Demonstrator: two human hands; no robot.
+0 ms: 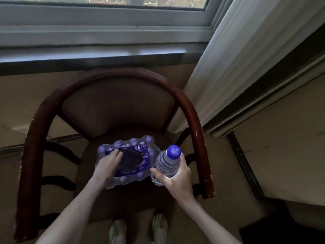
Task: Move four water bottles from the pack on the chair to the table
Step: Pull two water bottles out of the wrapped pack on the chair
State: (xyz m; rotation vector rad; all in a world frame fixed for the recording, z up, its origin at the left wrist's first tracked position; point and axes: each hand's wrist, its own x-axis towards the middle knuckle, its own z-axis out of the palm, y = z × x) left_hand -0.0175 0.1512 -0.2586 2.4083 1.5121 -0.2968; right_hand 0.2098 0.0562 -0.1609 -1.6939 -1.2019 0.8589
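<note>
Both arms extend forward, bare. The left hand (109, 163) lies palm-down on the pack (125, 160), fingers (117, 153) spread flat. The right hand (175, 175), beside the pack, wraps closed around a bottle (167, 164), thumb across.

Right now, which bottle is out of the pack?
The bottle held in the right hand, blue cap up, right of the pack. The others sit wrapped under the left hand.

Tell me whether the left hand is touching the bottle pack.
Touching: the head view shows the left hand pressed flat on the pack's plastic wrap.
</note>
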